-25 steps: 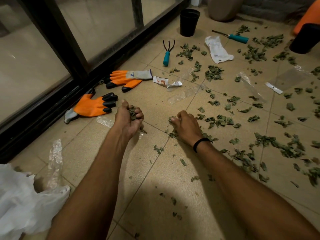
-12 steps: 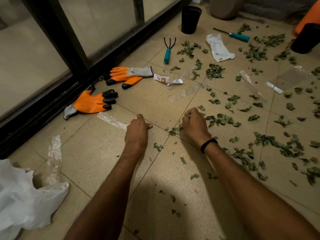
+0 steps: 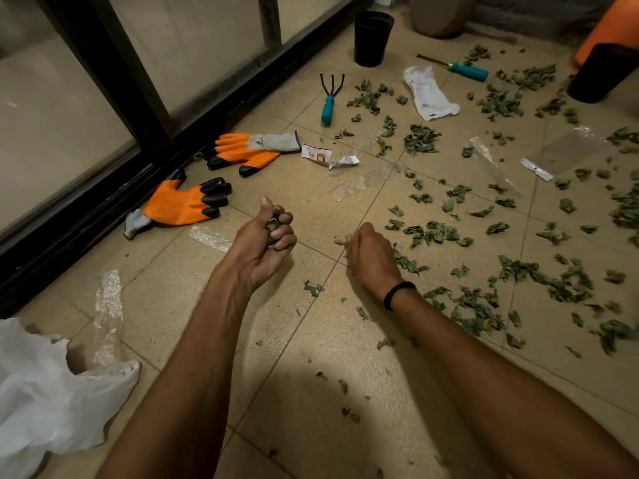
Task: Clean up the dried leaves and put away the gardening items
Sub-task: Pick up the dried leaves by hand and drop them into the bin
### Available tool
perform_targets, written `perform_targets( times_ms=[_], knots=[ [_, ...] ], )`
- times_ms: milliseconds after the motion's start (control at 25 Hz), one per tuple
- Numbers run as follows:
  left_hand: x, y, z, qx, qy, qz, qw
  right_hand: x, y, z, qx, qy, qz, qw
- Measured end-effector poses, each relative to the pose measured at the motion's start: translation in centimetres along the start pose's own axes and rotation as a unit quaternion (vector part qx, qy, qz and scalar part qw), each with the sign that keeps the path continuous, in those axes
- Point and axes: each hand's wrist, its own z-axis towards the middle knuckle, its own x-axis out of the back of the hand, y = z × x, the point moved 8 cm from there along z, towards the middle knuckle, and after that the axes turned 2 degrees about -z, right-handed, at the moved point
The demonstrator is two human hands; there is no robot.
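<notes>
Dried green leaves (image 3: 430,233) lie scattered over the beige floor tiles, thickest at the right. My left hand (image 3: 264,242) is raised palm-up just above the floor, its fingers curled round a clump of leaves. On the tiles to its right, my right hand (image 3: 371,255) pinches leaves at its fingertips, knuckles up, a black band on the wrist. Two orange gloves (image 3: 183,203) (image 3: 249,150) lie near the window frame. Farther back lie a teal hand rake (image 3: 328,102) and a teal-handled tool (image 3: 466,70).
A white plastic bag (image 3: 45,392) lies crumpled at the lower left. Clear plastic wrappers (image 3: 361,178) and a white packet (image 3: 428,93) litter the floor. Black pots (image 3: 371,39) (image 3: 598,72) stand at the back. A dark window frame (image 3: 114,174) runs along the left.
My left hand was palm-down on the floor half a second ago; it has turned palm-up and lifted with leaves in its grip. My right hand stayed on the floor among the leaves.
</notes>
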Motion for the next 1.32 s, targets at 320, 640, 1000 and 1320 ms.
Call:
perform_targets(
  times_ms=[320,640,1000,1320],
  knots=[
    [3.8,-0.7,-2.6,-0.155,0.161,0.454,0.863,0.4,0.1,0.8,-0.025,-0.015,0.052,0.998],
    [1.6,-7.1,-5.1,-0.238,0.122,0.833,0.485,-0.6,-1.7,-0.2,0.055,0.048,0.018,0.997],
    [1.9,-5.5,-5.4,-0.27,0.169,0.704,0.635,3.2,2.6,1.0,-0.077,0.048,0.176,0.98],
    [4.7,-3.6,-4.1,-0.159,0.207,0.349,0.9,-1.4,-3.1,0.2,0.091,0.022,0.015,0.996]
  ],
)
